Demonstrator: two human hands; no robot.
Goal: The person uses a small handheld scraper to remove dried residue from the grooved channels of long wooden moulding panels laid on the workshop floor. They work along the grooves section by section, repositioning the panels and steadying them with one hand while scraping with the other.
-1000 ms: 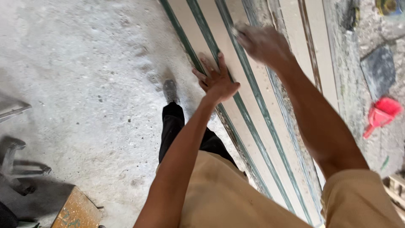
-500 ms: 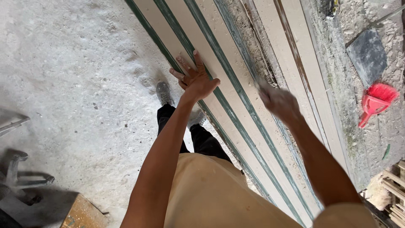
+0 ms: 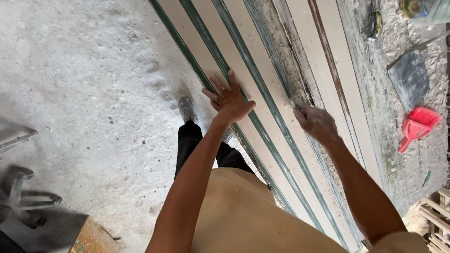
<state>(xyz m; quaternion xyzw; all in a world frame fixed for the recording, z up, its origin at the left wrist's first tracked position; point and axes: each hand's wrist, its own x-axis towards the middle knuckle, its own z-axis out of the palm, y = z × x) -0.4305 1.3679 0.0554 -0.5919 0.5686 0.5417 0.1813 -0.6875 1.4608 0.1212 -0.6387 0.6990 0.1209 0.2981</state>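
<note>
Several long beige boards (image 3: 262, 61) with green edges lie side by side and run away from me. My left hand (image 3: 229, 100) rests flat on one of the left boards with its fingers spread. My right hand (image 3: 318, 122) is blurred with motion over a board further right. Its fingers are closed around a small pale object (image 3: 294, 102) that sticks out at the front and touches the board. What that object is, I cannot tell.
My shoe (image 3: 186, 108) stands on the dusty concrete floor left of the boards. A red dustpan (image 3: 417, 126) and a dark slab (image 3: 410, 77) lie on the right. A chair base (image 3: 23, 197) and a wooden box (image 3: 91, 239) sit lower left, and a wooden pallet (image 3: 436, 220) lower right.
My right hand has slid along the boards from the far end back toward me. My left hand has stayed pressed on its board.
</note>
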